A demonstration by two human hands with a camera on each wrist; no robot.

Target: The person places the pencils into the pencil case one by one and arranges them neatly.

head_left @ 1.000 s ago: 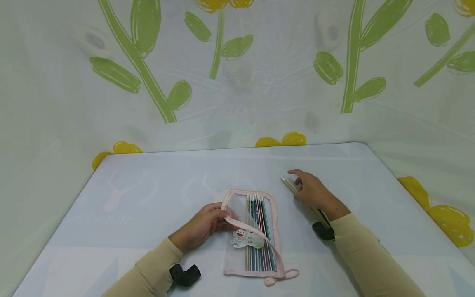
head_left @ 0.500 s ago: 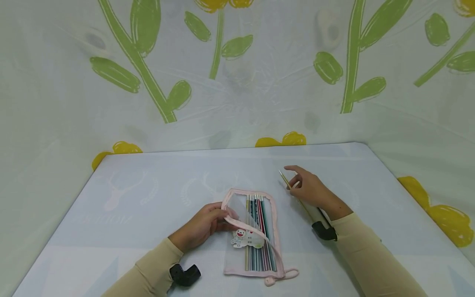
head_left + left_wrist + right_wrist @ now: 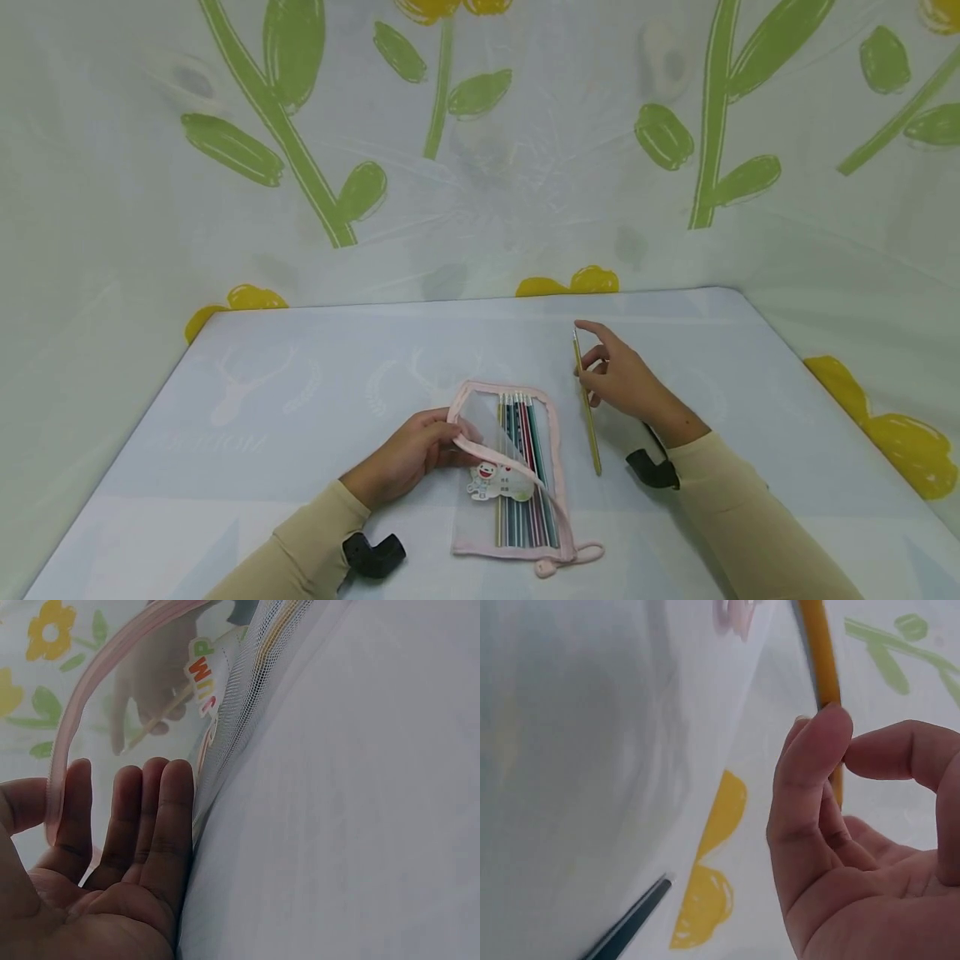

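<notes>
A clear pencil case point(image 3: 476, 529) with pink edging lies on the table, its upper layer lifted at the left. My left hand point(image 3: 416, 454) pinches the pink edge point(image 3: 66, 742) between thumb and forefinger, its other fingers behind the layer. Several dark, red and green pencils point(image 3: 525, 467) lie side by side inside the case. Right of the case, my right hand point(image 3: 626, 379) pinches a yellow pencil point(image 3: 587, 414) by its upper part, forefinger stretched toward the pale far end. In the right wrist view, thumb and fingers meet around the yellow pencil point(image 3: 821, 652).
A dark slim rod with a pale tip point(image 3: 634, 915) shows low in the right wrist view. A cartoon tag point(image 3: 498, 483) lies on the case, and a pink cord loop point(image 3: 590, 553) at its lower right corner. Behind the pale table point(image 3: 262, 400) hangs a flower-printed curtain point(image 3: 525, 192).
My right hand has lifted the yellow pencil and swung it from a slant to nearly straight front to back, moving slightly away from me. The left hand and case stay put.
</notes>
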